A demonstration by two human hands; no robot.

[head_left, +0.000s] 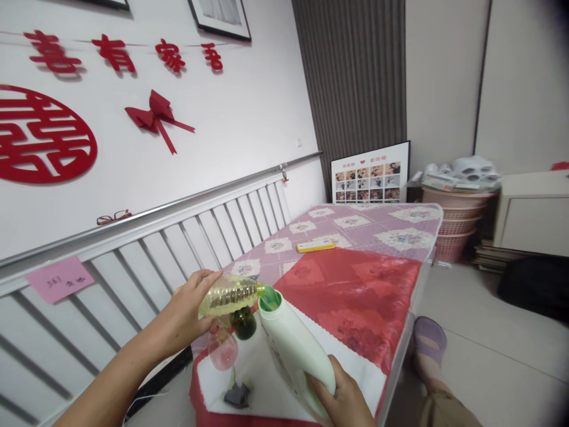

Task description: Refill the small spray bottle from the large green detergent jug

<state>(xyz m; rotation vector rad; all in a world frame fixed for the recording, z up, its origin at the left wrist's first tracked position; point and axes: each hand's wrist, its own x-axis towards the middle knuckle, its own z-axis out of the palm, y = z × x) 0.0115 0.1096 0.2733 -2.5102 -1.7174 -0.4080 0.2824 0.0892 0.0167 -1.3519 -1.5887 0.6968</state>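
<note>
My left hand (189, 314) is closed round a small clear plastic bottle (229, 295) of yellowish liquid, held tipped on its side. Its green neck sits at the open green mouth of a large white bottle (293, 350). My right hand (344, 400) grips that white bottle at its lower end and holds it tilted toward the small one. Under them, on a white cloth (262, 391), stand a pink see-through bottle (222, 349) and a dark green bottle (244, 323). A small dark grey scrap (237, 396) lies on the cloth near the front.
The table carries a red cloth (355, 290) and a pink patterned cover (377, 228) with a yellow flat box (315, 245). A white slatted rail (146, 249) runs along the left. Pink stacked baskets (453, 222) and a photo board (371, 172) stand beyond. My slippered foot (429, 341) is on the floor.
</note>
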